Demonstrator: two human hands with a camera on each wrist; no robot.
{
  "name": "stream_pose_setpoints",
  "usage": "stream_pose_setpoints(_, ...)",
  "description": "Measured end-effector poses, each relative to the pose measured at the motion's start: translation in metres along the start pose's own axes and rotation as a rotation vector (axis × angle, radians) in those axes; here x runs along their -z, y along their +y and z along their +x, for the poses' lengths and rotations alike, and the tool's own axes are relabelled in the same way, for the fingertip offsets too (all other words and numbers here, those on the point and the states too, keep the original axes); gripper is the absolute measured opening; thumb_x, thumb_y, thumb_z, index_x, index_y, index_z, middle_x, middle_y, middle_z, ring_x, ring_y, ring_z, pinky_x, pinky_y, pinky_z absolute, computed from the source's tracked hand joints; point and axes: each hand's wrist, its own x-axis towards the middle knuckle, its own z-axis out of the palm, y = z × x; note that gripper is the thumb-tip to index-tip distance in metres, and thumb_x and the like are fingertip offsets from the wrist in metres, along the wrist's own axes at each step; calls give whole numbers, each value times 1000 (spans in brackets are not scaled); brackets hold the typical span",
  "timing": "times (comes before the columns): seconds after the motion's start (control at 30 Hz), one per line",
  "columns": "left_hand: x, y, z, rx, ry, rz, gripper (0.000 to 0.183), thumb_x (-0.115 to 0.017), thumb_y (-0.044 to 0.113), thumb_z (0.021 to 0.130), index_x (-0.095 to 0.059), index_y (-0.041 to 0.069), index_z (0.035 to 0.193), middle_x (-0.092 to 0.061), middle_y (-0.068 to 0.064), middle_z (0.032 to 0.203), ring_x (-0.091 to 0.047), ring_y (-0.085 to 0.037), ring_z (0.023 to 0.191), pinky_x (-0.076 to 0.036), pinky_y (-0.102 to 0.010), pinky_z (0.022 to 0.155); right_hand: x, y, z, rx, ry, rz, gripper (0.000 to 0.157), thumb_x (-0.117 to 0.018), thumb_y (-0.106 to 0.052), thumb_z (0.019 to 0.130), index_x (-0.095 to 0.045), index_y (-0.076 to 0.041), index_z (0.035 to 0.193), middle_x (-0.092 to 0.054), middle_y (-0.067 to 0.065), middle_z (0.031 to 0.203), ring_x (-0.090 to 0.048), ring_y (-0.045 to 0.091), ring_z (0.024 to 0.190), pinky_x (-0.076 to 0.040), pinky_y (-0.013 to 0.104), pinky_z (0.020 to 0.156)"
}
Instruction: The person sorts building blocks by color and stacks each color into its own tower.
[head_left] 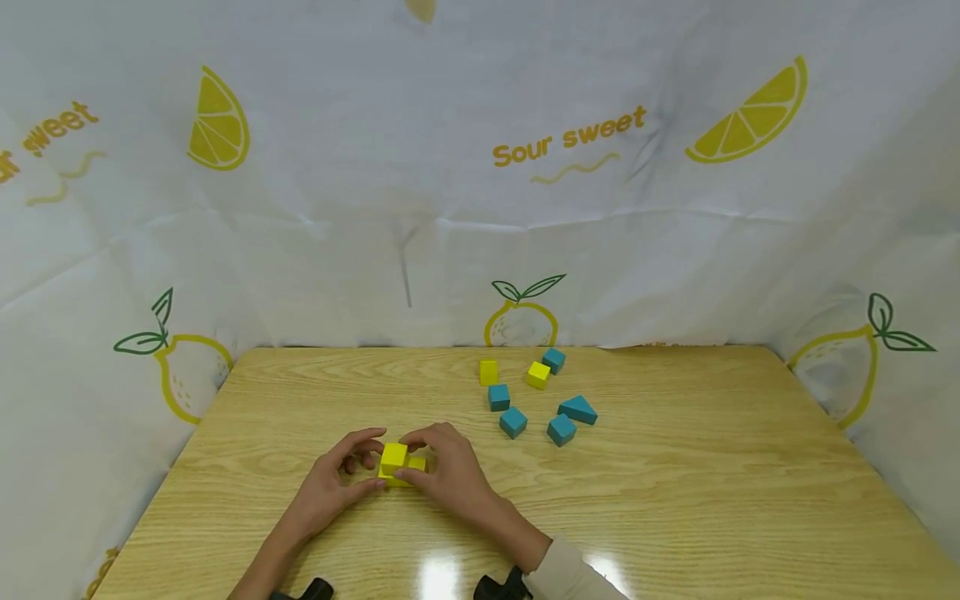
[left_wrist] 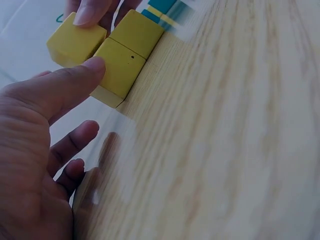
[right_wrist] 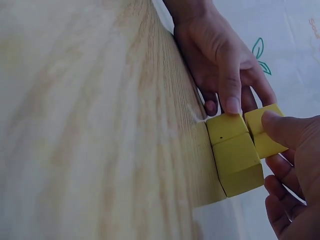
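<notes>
Two yellow cubes sit side by side on the wooden table as a low row (right_wrist: 237, 167), a small dark dot on one face. Above the left one is another yellow cube (head_left: 393, 457), which my right hand (head_left: 452, 473) pinches between thumb and fingers. My left hand (head_left: 327, 483) comes in from the left, its thumb tip on the front of the left lower cube (left_wrist: 117, 65) and its index finger reaching round the far side. The other left fingers hang loosely curled below. In the left wrist view, the right fingers lie over the upper cube (left_wrist: 70, 47).
Farther back and right lie loose blocks: several blue cubes (head_left: 513, 422), a blue triangular block (head_left: 577, 409) and two more yellow ones, one upright (head_left: 488, 372) and one turned (head_left: 538, 375). A white lemon-printed cloth (head_left: 360, 167) hangs behind the wooden table (head_left: 712, 483).
</notes>
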Motion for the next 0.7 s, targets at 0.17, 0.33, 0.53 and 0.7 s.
stream_pose_setpoints(0.17, 0, 0, 0, -1, 2, 12, 57, -77, -1, 77, -53, 0, 129, -63, -8, 105, -54, -29, 82, -39, -36, 69, -3, -1, 0, 27, 18, -10, 33, -78, -26, 81, -68, -14, 110, -63, -2, 99, -54, 17, 92, -45, 27, 81)
stream_pose_setpoints(0.33, 0, -2, 1, -6, -2, 8, 55, -76, -1, 79, -54, 0, 129, -63, -8, 105, -53, -29, 81, -39, -36, 68, -3, 0, 1, 26, 13, -25, 33, -78, -28, 81, -67, -15, 110, -63, -4, 99, -52, 15, 93, -45, 25, 81)
stream_pose_setpoints(0.53, 0, -3, 1, -13, 1, 13, 53, -75, -1, 79, -55, 3, 128, -62, -5, 102, -52, -29, 80, -39, -35, 67, -5, 1, 1, 24, 15, -26, 35, -78, -29, 80, -67, -16, 111, -63, -6, 100, -52, 14, 93, -45, 25, 81)
stream_pose_setpoints(0.7, 0, -2, -1, -25, -1, 24, 53, -75, -1, 79, -56, 3, 128, -62, -4, 99, -52, -28, 80, -40, -35, 67, -6, 2, 0, 37, 10, -13, 35, -77, -29, 81, -66, -16, 112, -63, -6, 100, -53, 13, 94, -46, 25, 81)
